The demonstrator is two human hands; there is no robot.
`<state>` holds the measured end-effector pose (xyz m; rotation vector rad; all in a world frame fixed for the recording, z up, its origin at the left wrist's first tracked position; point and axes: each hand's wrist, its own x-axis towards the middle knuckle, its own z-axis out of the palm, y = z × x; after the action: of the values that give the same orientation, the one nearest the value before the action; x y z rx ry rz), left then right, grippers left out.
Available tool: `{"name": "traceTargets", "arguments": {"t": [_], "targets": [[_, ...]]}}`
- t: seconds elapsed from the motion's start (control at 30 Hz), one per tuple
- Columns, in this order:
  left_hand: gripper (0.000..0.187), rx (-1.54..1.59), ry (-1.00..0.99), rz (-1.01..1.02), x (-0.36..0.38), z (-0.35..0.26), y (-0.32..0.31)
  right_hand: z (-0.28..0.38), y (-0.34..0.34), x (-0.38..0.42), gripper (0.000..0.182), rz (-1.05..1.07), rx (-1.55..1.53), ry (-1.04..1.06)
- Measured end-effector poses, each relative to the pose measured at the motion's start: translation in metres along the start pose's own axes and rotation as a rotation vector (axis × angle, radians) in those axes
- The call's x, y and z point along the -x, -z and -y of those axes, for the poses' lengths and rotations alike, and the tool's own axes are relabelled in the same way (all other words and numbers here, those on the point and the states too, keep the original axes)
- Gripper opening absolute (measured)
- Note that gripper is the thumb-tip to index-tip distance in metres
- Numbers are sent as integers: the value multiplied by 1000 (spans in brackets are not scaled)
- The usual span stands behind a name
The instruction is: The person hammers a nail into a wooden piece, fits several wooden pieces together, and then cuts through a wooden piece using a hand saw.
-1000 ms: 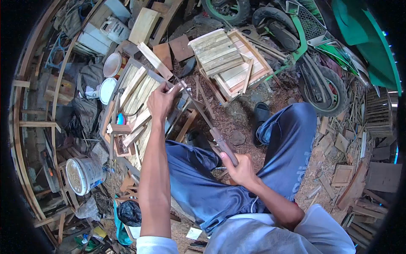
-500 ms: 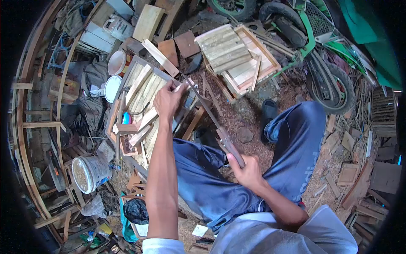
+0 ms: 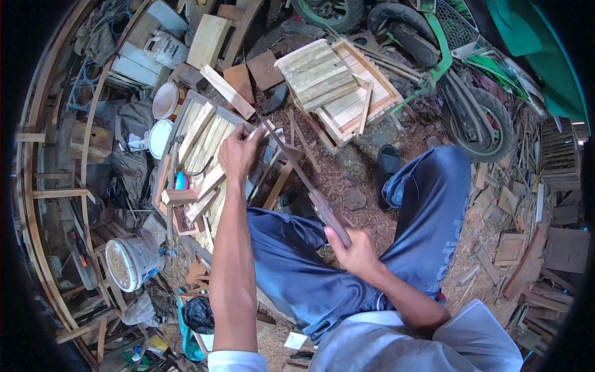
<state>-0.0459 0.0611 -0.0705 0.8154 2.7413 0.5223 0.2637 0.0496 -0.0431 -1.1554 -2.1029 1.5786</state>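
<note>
My right hand (image 3: 356, 251) is closed round the wooden handle of a hand saw (image 3: 294, 159), whose narrow blade slants up and left toward my other hand. My left hand (image 3: 237, 152) pinches a small wooden strip (image 3: 268, 128), its fingertips close beside the far part of the blade. Under and around that hand lies a workbench (image 3: 197, 99) covered with pale wooden slats (image 3: 204, 144). A short wood block (image 3: 178, 196) and a blue round item (image 3: 181, 181) rest on the bench's near left part.
A slatted wooden box (image 3: 319, 74) stands ahead, near a green motorbike (image 3: 447, 49). White buckets (image 3: 133, 263) stand to the left. Planks, offcuts and sawdust cover the floor around my legs (image 3: 427, 217). A wooden frame (image 3: 37, 194) runs along the left side.
The whole view has shifted slightly, moving most things a little left. Both hands keep their holds, and the saw stays at nearly the same slant beside my left fingertips.
</note>
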Motion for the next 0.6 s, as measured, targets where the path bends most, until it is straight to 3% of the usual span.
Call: {"name": "traceTargets", "arguments": {"t": [0.13,0.2,0.4,0.5,0.6], "targets": [[52,20,-16,-13,0,-1,-1,17,-32,-79,46,-38,-129,68],[53,36,-16,-20,-1,1,-3,24,-45,-108,50,-67,-22,77],[54,21,-28,-19,1,-1,1,4,-4,-15,44,-55,-107,108],[54,2,9,-18,1,1,0,0,8,8,46,23,9,-66],[52,20,-37,-37,2,-1,0,9,-23,-45,49,-38,-60,21]]}}
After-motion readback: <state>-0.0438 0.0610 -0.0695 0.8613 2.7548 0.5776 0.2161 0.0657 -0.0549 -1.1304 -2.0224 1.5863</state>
